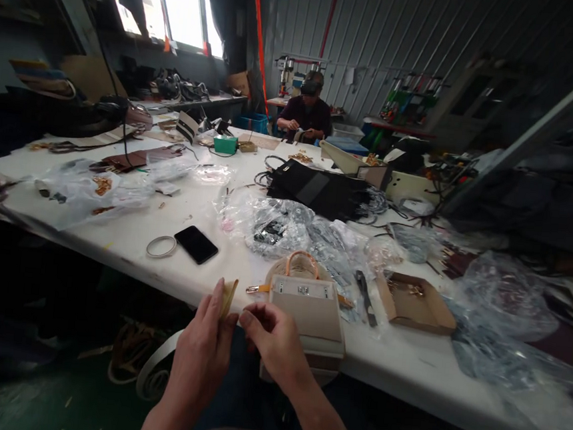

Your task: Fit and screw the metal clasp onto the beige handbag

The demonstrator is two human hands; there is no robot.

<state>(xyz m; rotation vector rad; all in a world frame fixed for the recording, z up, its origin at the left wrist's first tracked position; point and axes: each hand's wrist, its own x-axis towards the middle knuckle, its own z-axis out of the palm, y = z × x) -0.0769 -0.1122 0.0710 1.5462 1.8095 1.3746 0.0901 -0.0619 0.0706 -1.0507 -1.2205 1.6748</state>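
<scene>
Near the table's front edge, my left hand [206, 335] is closed on a thin yellowish-tan flat piece [230, 296], which stands up between its fingers and thumb. A pale strap [158, 358] curls down behind the left wrist; I cannot tell whether it joins that piece. My right hand [275, 341] is just to the right, its thumb and fingertips pinched together close to the left thumb. Whatever lies in that pinch is too small to make out. Beside and partly behind the right hand rests a beige handbag [308, 314] with a tan handle [302, 260] and an orange side strap [262, 288].
A phone [196, 244] and a pale ring-shaped band [161, 247] lie left of the handbag. Right of it are a black tool [365, 299] and a cardboard tray [413, 306] with metal fittings. Plastic bags and black bag pieces [319, 188] cover mid-table. A co-worker [306, 110] sits opposite.
</scene>
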